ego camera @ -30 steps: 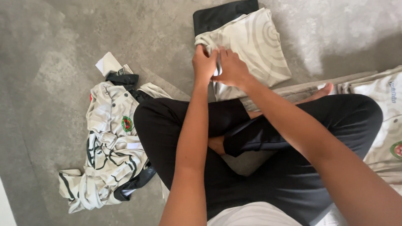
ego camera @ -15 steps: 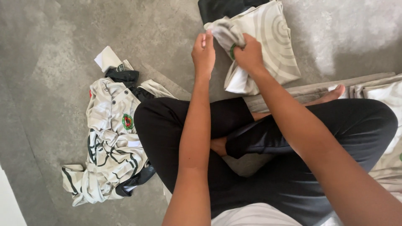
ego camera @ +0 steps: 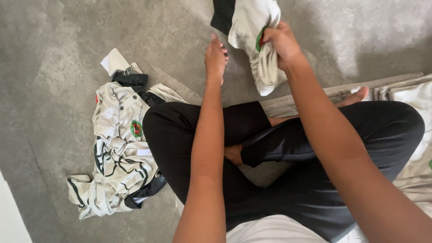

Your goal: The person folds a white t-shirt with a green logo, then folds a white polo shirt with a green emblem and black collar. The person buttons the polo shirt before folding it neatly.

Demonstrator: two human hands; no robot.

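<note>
Grey concrete floor (ego camera: 67,54): the ground on which I sit cross-legged, seen from above; it fills the upper and left parts of the view.

My legs in black trousers (ego camera: 315,171): folded across the lower middle, one bare foot (ego camera: 357,96) showing at the right, toes toward the floor.

Pale cloth (ego camera: 414,103) at the right edge: it lies flat on the floor beside and under my right knee, cream with a faint pattern.

Heap of garments (ego camera: 114,153) at my left: cream fabric with dark striped trim and a round green-and-red badge, crumpled on the floor and touching my left knee. A dark piece and a small white paper tag (ego camera: 112,60) lie at its far end.

Folded cream garment (ego camera: 256,40): held up in the air in front of me, near the top of the view, above the floor and beyond my knees. It hangs down from my grip in a bunched fold, with a green badge edge showing at my fingers. A black cloth (ego camera: 222,15) lies behind it at the top edge.

Right hand (ego camera: 281,42): clenched around the upper fold of the cream garment, fingers wrapped over the fabric, carrying its weight.

Left hand (ego camera: 216,56): released, fingers straight and together, just beside the garment on its left and not gripping it; I cannot tell whether the fingertips brush the fabric.
</note>
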